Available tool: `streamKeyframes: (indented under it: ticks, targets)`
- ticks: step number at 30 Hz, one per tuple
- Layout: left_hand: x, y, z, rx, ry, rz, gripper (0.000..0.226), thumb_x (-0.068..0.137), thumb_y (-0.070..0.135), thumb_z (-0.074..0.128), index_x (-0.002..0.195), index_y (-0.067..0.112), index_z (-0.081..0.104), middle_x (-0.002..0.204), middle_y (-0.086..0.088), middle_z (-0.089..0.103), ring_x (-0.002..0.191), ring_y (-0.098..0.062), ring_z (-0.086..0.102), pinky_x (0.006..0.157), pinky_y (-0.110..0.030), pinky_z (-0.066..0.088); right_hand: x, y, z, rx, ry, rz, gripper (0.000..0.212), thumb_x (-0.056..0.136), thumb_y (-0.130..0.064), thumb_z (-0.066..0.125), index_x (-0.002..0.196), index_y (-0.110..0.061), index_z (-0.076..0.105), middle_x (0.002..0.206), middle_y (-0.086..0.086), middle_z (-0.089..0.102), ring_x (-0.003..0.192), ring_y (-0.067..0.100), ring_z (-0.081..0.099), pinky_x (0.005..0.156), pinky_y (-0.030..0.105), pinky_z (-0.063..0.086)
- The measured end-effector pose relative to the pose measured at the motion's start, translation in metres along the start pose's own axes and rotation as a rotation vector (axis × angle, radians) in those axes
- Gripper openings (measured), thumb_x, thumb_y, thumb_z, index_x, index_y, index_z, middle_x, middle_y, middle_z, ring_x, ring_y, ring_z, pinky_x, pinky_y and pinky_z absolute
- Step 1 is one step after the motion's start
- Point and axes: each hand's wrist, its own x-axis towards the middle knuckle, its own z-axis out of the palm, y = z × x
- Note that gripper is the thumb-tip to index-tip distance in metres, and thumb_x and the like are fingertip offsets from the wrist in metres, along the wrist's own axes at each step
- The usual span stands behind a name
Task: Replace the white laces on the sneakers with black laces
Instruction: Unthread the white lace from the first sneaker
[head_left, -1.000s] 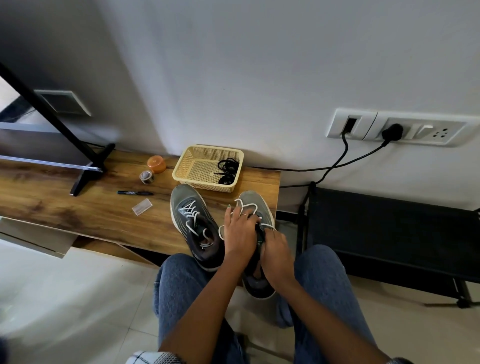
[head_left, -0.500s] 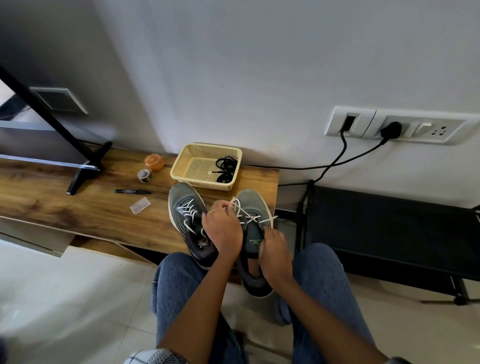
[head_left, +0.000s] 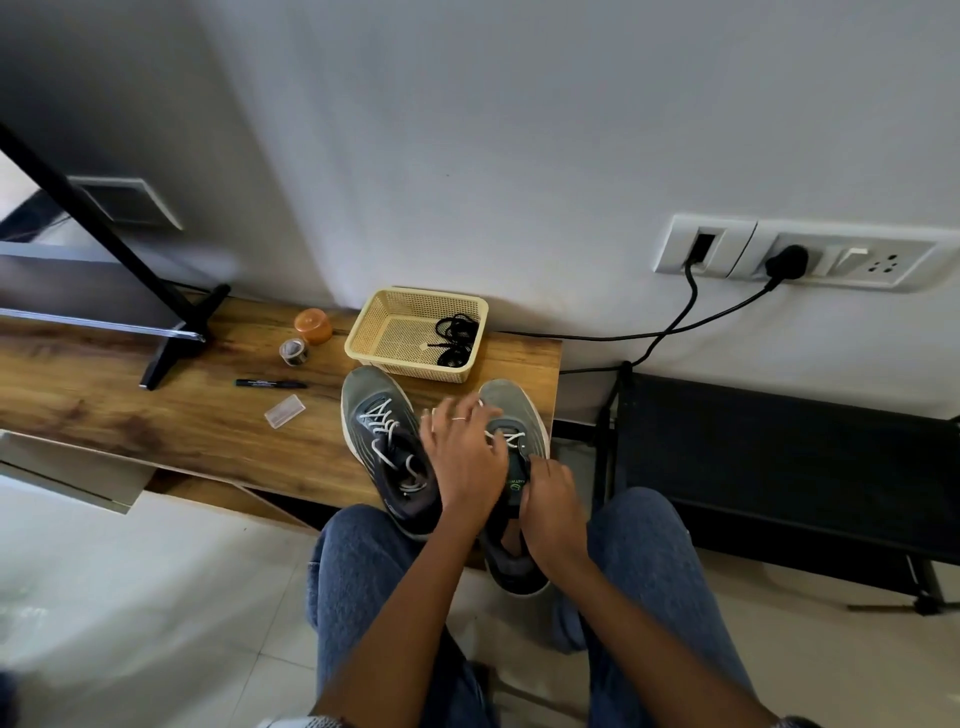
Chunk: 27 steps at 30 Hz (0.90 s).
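**Both hands on the right-hand sneaker, white laces still threaded**

Two grey sneakers sit side by side at the near edge of the wooden table (head_left: 156, 415), toes pointing to the wall, just in front of the yellow basket (head_left: 387, 332). The basket serves as the landmark here. Inside it, against its right wall, lies a bundle of black laces (head_left: 454, 340).

The left sneaker (head_left: 387, 457), in front of the basket's left half, is untouched and carries its white laces (head_left: 382, 431) crossed up the tongue. The right sneaker (head_left: 511, 447), in front of the basket's right corner, has its heel hanging past the table edge over the person's lap.

The left hand (head_left: 465, 457) lies over the right sneaker's lacing, fingers (head_left: 457, 415) spread and reaching toward the toe among the white lace strands (head_left: 511, 436); whether they pinch a strand cannot be told, since the hand is blurred. The right hand (head_left: 550, 506) is curled around the sneaker's tongue and collar, grasping it from the right side.

Left of the basket stand an orange cap (head_left: 313, 326) and a small tape roll (head_left: 294, 352); further toward the viewer lie a black marker (head_left: 270, 384) and a small clear plastic piece (head_left: 284, 410).
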Motion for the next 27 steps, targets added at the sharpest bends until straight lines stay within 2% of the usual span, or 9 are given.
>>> streamKeyframes:
  ticks: [3, 5, 8, 13, 16, 18, 21, 24, 27]
  targets:
    - [-0.007, -0.001, 0.01, 0.155, -0.169, 0.19, 0.021, 0.077, 0.021, 0.072, 0.098, 0.022, 0.071, 0.116, 0.002, 0.065, 0.124, -0.026, 0.048, 0.113, -0.04, 0.006, -0.001, 0.001, 0.0, 0.01, 0.02, -0.018, 0.023, 0.096, -0.014, 0.047, 0.118, -0.01, 0.054, 0.114, 0.007, 0.057, 0.107, 0.021, 0.05, 0.082, 0.032, 0.05]
    - [-0.007, 0.0, 0.014, 0.228, -0.14, 0.198, 0.013, 0.074, 0.024, 0.076, 0.086, 0.022, 0.071, 0.095, 0.003, 0.069, 0.106, -0.022, 0.059, 0.109, -0.039, 0.014, -0.001, 0.002, -0.001, 0.003, 0.015, -0.022, 0.023, 0.097, -0.014, 0.045, 0.118, -0.011, 0.054, 0.113, 0.006, 0.057, 0.107, 0.02, 0.049, 0.08, 0.031, 0.049]
    - [-0.004, -0.001, 0.017, 0.316, -0.119, 0.174, 0.012, 0.071, 0.024, 0.08, 0.072, 0.025, 0.069, 0.074, 0.008, 0.065, 0.087, -0.016, 0.061, 0.105, -0.038, 0.023, -0.001, 0.002, -0.001, -0.015, 0.005, -0.03, 0.028, 0.096, -0.011, 0.047, 0.123, -0.01, 0.052, 0.116, 0.007, 0.055, 0.109, 0.021, 0.049, 0.081, 0.034, 0.05]
    - [-0.004, -0.002, 0.017, 0.339, -0.123, 0.195, 0.02, 0.066, 0.017, 0.084, 0.069, 0.024, 0.065, 0.067, 0.005, 0.063, 0.081, -0.019, 0.061, 0.102, -0.041, 0.026, -0.002, 0.0, -0.001, -0.01, -0.012, -0.02, 0.032, 0.094, -0.014, 0.051, 0.125, -0.01, 0.051, 0.119, 0.006, 0.055, 0.112, 0.021, 0.047, 0.085, 0.034, 0.05]
    - [-0.003, 0.0, 0.018, 0.338, -0.127, 0.167, 0.023, 0.065, 0.015, 0.085, 0.065, 0.023, 0.064, 0.064, 0.005, 0.061, 0.077, -0.018, 0.06, 0.103, -0.042, 0.035, -0.002, 0.0, -0.002, -0.018, -0.031, -0.023, 0.036, 0.092, -0.014, 0.055, 0.127, -0.01, 0.049, 0.12, 0.007, 0.054, 0.114, 0.022, 0.047, 0.086, 0.035, 0.049]
    - [-0.002, 0.001, 0.018, 0.291, -0.08, 0.144, 0.022, 0.069, 0.015, 0.083, 0.07, 0.021, 0.062, 0.067, 0.004, 0.061, 0.076, -0.018, 0.061, 0.102, -0.04, 0.036, -0.002, 0.001, -0.003, -0.017, -0.033, -0.017, 0.036, 0.093, -0.015, 0.053, 0.128, -0.01, 0.048, 0.12, 0.007, 0.053, 0.114, 0.021, 0.047, 0.086, 0.034, 0.049]
    - [0.002, 0.001, 0.011, 0.026, -0.003, -0.007, 0.002, 0.091, 0.019, 0.061, 0.091, 0.018, 0.059, 0.079, 0.003, 0.061, 0.081, -0.018, 0.059, 0.094, -0.033, 0.03, -0.003, 0.0, -0.006, -0.02, -0.041, -0.013, 0.038, 0.093, -0.012, 0.051, 0.13, -0.009, 0.047, 0.122, 0.008, 0.052, 0.114, 0.023, 0.047, 0.086, 0.033, 0.047]
    - [0.007, 0.0, -0.004, -0.176, 0.118, -0.259, 0.013, 0.095, 0.018, 0.051, 0.105, 0.013, 0.057, 0.095, -0.003, 0.063, 0.092, -0.025, 0.057, 0.087, -0.035, 0.034, -0.003, 0.0, -0.007, -0.015, -0.039, -0.013, 0.039, 0.093, -0.011, 0.05, 0.132, -0.009, 0.044, 0.122, 0.008, 0.051, 0.117, 0.023, 0.044, 0.089, 0.032, 0.044]
    - [0.006, -0.004, -0.01, -0.134, 0.171, -0.338, 0.037, 0.091, 0.021, 0.055, 0.127, 0.011, 0.05, 0.122, -0.008, 0.059, 0.115, -0.027, 0.049, 0.104, -0.04, 0.03, -0.003, 0.0, -0.005, -0.012, -0.021, -0.015, 0.039, 0.095, -0.011, 0.047, 0.134, -0.01, 0.044, 0.123, 0.007, 0.051, 0.117, 0.022, 0.044, 0.089, 0.032, 0.044]
